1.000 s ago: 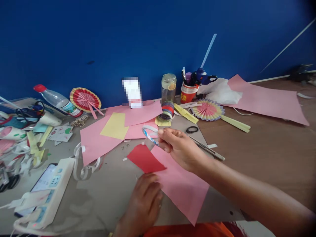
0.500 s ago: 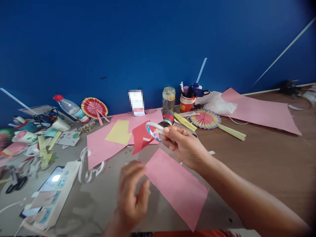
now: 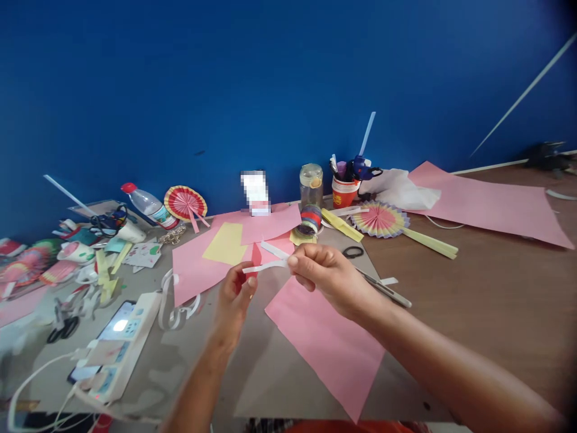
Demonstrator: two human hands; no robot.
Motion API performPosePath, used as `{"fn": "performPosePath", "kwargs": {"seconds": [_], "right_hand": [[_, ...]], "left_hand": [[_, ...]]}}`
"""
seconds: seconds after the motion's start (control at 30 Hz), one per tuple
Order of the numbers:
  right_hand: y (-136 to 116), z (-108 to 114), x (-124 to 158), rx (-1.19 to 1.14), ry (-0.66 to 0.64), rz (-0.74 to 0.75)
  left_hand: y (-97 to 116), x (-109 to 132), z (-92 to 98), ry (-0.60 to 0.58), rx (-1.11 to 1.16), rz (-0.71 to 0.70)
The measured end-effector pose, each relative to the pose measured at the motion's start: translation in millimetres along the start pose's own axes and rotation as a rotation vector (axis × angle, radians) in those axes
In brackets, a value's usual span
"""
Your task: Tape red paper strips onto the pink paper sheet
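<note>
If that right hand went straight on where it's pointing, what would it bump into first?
Probably the red paper at the left hand, met by the white tape that the right hand holds in front. Depth is hard to judge from one view.

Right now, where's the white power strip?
Head view, lower left: the power strip lies on the grey tabletop, right beside the phone, and left of the left hand.
</note>
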State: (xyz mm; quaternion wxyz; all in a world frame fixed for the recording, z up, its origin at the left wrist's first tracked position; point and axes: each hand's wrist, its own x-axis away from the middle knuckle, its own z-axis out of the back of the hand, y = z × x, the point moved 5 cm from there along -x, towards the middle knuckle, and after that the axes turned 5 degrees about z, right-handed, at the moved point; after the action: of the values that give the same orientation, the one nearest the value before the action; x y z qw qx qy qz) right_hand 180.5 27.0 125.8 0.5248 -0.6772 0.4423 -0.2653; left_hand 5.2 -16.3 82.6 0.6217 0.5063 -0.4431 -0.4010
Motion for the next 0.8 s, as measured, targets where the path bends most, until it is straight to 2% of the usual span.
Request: {"fn": "performPosePath", "kwargs": {"seconds": [0.07, 0.13, 0.3, 0.37, 0.5, 0.6, 0.7, 0.8], "right_hand": [[2, -1, 1, 0.034, -0.015, -0.004], [2, -1, 3, 0.073, -0.029, -0.003], [-1, -3, 6, 0.195, -0.044, -0.01], [-4, -4, 7, 0.317, -0.042, 0.014], [-13, -6, 11, 0.832, 0.046, 0.305], [-13, -9, 17, 1.136, 0.129, 0.516], [-6, -9, 19, 1.286, 0.149, 0.609], [1, -9, 19, 1.373, 0.155, 0.64]], "left_hand": [[-1, 0, -2.3, -0.055, 0.059, 0.025], [-3, -2, -3.8, -0.056, 0.1, 0.057], [-12, -5, -2.0, 0.046, 0.043, 0.093], [-16, -3, -0.1, 0.075, 0.042, 0.092], [-19, 7, 0.4, 0.065, 0.102, 0.093], [-23, 17, -2.5, -0.01, 0.195, 0.162], [-33, 26, -4.3, -0.079, 0.353, 0.284], [-40, 29, -1.1, -0.063, 0.433, 0.346]]}}
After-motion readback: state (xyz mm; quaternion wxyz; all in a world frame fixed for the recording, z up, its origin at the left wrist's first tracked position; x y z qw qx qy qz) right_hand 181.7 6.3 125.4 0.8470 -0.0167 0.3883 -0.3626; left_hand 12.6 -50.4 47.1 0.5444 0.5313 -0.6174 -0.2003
